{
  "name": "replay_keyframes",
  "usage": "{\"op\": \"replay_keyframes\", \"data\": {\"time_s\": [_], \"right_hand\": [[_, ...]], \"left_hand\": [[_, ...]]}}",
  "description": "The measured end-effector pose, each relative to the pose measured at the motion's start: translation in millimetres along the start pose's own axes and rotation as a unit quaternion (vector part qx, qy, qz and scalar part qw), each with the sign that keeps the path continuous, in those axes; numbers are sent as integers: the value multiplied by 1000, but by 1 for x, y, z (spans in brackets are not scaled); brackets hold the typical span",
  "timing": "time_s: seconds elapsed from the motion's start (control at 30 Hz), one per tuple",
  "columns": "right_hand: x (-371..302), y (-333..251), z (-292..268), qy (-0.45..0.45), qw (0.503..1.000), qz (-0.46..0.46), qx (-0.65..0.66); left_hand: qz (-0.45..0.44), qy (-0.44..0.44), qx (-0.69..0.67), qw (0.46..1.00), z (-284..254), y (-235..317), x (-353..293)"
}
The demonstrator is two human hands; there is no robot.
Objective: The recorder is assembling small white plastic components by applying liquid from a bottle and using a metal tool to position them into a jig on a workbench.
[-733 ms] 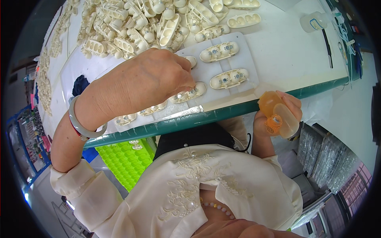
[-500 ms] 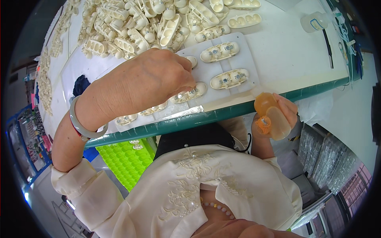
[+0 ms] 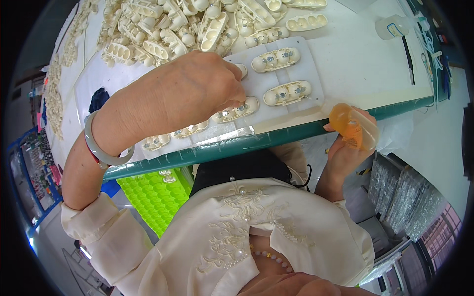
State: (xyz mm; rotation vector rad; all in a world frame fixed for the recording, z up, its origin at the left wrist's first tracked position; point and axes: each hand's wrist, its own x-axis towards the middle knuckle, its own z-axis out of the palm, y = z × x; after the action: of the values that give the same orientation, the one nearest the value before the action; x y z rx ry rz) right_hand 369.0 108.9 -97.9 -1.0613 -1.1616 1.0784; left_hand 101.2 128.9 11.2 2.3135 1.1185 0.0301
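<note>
My left hand (image 3: 202,84), wearing a pale bangle, is over a white board (image 3: 311,69). Its fingers are pinched at a cream oval plastic piece with silvery dots (image 3: 242,109); anything between the fingertips is hidden. More such cream pieces lie in rows on the board, among them one at the upper right (image 3: 275,59) and another just below it (image 3: 287,92). Just off the table's front edge, my right hand (image 3: 343,153) is closed around an orange, see-through rounded container (image 3: 353,126), which is tilted.
A heap of cream plastic parts (image 3: 168,24) covers the far left of the table. To the far right are a clear jar (image 3: 390,27) and a black pen (image 3: 408,59). The table has a green edge (image 3: 276,135); below it sits a bright green moulded tray (image 3: 153,200).
My right hand has moved up and to the right and turned the orange container. My left hand stays over the same cream piece, shifted very slightly.
</note>
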Motion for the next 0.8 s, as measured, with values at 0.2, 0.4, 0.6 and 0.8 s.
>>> {"op": "replay_keyframes", "data": {"time_s": [0.2, 0.4, 0.6, 0.8], "right_hand": [[21, 17, -42, 40, 971, 30, 232], [73, 4, -45, 46, 980, -183, -56], [120, -5, -46, 63, 961, -227, -148], [130, 1, -48, 30, 942, -170, -288]], "left_hand": [[7, 8, -19, 1000, 3, -9, 1], [128, 193, 23, 972, 14, -18, -6], [60, 149, 62, 985, -6, 3, -15], [-195, 94, -4, 976, -4, 5, -45]]}}
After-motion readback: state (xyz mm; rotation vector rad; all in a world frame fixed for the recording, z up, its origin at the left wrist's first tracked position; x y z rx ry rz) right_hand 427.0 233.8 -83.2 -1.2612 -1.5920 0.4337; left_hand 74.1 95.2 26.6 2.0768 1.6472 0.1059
